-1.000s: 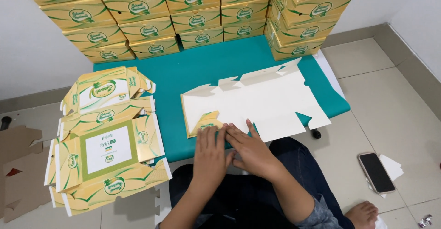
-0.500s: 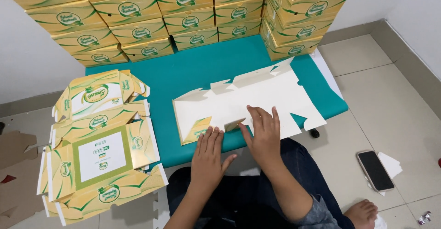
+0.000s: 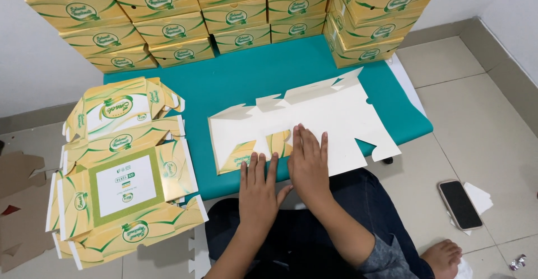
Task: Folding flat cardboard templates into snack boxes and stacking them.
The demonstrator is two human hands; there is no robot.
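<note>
A flat, unfolded cardboard box blank [image 3: 330, 116] lies white side up on the teal mat [image 3: 246, 77]. Its near flap [image 3: 246, 153] is folded over and shows the yellow-green print. My left hand [image 3: 259, 192] lies flat with its fingers on the near edge of that folded flap. My right hand [image 3: 308, 161] presses flat on the blank just right of the flap, fingers spread. Neither hand grips anything.
A pile of flat yellow-green box blanks [image 3: 120, 178] lies on the floor at the left. Assembled boxes [image 3: 224, 15] are stacked along the wall behind the mat. A phone [image 3: 459, 203] rests on the tiles at the right, near my bare foot [image 3: 443, 256]. Brown cardboard scraps [image 3: 17, 212] lie far left.
Both hands slid from the flap's corner and flattened out; the right hand moved further onto the white blank. The flap now lies folded down flat.
</note>
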